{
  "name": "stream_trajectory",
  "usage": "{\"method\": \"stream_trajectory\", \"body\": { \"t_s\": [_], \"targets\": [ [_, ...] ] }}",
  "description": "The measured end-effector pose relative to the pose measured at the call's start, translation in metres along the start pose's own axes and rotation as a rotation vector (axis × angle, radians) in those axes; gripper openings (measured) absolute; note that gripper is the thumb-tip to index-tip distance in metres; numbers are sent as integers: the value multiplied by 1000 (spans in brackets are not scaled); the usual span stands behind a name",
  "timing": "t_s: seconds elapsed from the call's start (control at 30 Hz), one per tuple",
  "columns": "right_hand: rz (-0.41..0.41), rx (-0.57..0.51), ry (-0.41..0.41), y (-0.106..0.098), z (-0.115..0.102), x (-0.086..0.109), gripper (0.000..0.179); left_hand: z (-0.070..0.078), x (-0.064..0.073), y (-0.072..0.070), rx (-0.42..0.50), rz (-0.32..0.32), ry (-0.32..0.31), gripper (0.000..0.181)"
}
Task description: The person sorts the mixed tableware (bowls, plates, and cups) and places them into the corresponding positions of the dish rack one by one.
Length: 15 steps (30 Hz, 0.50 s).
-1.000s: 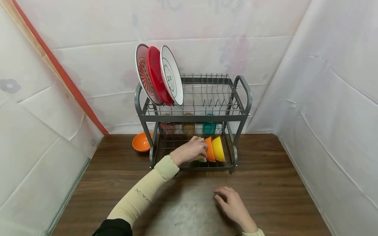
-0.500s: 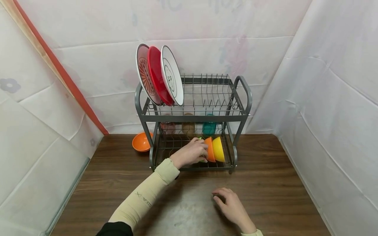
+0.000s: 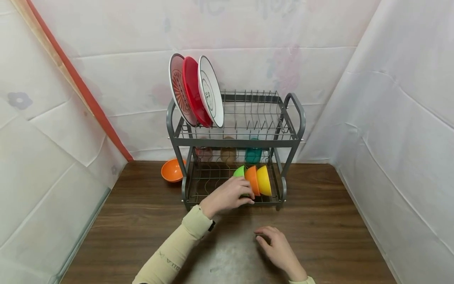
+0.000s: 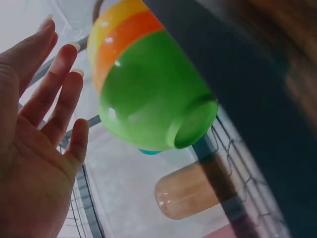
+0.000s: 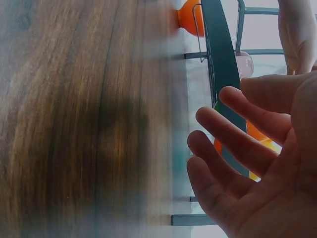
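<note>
My left hand (image 3: 230, 195) is in front of the dish rack's lower shelf, its fingers beside a green bowl (image 3: 239, 171). In the left wrist view a gap shows between the spread fingers and the green bowl (image 4: 148, 94), and nothing is in the palm. The green bowl stands on edge, nested against an orange bowl (image 3: 252, 177) and a yellow bowl (image 3: 264, 180) at the shelf's right end. Low over the table, my right hand (image 3: 280, 248) holds nothing; the right wrist view has its fingers (image 5: 237, 139) loosely bent.
A two-tier metal dish rack (image 3: 234, 142) stands at the back. Three plates, patterned (image 3: 177, 85), red (image 3: 191, 85) and white (image 3: 211, 92), lean on its top left. Pink (image 3: 204, 154), brown (image 3: 228, 156) and teal (image 3: 253, 155) cups sit behind below. Another orange bowl (image 3: 172, 170) rests left of the rack.
My left hand has let go of the green bowl and drawn back a little toward me, uncovering its upper part. The right hand has stayed nearly still. The head view has shifted slightly.
</note>
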State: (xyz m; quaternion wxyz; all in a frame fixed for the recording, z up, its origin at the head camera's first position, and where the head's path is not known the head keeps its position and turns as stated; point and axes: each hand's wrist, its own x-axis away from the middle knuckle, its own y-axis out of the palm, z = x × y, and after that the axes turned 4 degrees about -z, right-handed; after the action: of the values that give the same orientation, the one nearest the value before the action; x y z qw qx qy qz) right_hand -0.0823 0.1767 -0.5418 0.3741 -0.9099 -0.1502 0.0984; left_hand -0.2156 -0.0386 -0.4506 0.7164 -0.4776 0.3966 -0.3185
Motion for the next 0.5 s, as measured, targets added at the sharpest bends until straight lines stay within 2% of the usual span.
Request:
{"method": "stream_trajectory", "body": {
  "t_s": [0.13,0.27,0.37,0.5],
  "targets": [
    [32,3,14,-1,1,0,14,13,17,10,80,15,-29,7],
    [72,-3,49,-4,1,-2,14,25,38,24,194,44,-92,10],
    [106,-21,72,-7,0,-3,15,31,56,34,288,90,-171,12],
    [145,-44,76,-10,-1,-4,16,34,80,43,388,167,-318,14]
  ]
}}
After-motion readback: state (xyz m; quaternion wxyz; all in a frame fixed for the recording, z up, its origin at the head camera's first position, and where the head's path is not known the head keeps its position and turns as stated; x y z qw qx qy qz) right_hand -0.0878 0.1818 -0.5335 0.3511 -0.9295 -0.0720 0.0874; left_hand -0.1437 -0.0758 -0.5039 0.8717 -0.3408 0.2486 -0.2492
